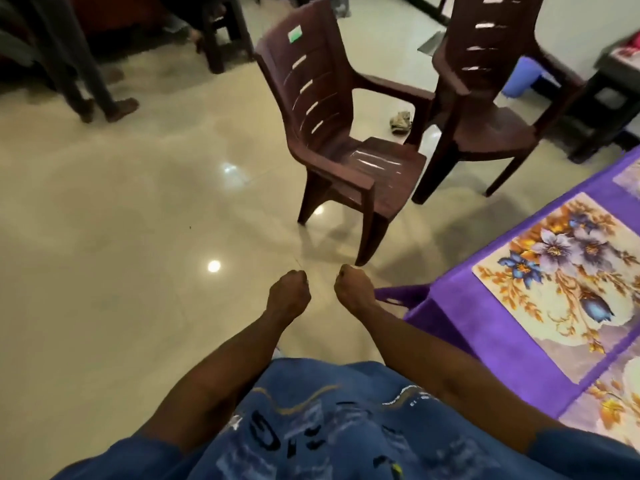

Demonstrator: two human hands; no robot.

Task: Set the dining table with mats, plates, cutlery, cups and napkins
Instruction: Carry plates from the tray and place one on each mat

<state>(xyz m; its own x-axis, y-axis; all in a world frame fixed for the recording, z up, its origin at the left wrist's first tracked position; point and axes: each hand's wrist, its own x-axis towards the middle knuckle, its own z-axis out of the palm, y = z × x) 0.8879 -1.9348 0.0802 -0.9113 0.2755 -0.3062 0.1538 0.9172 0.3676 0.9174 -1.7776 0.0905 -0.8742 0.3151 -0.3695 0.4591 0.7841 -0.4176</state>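
A dining table (pixel 460 303) with a purple cloth fills the right side of the head view. Floral mats (pixel 568 271) lie printed or laid on it, one full mat and parts of others. My left hand (pixel 287 292) and my right hand (pixel 353 289) are stretched out over the floor, left of the table corner. Both are curled into fists and hold nothing I can see. No plates, cutlery, cups or napkins are in view.
A brown plastic armchair (pixel 332 133) stands on the glossy tiled floor (pixel 138 220) just ahead of my hands. A second brown chair (pixel 485 98) is behind it to the right. A person's legs (pixel 86 81) stand at far left. A crumpled cloth (pixel 401 121) lies on the floor.
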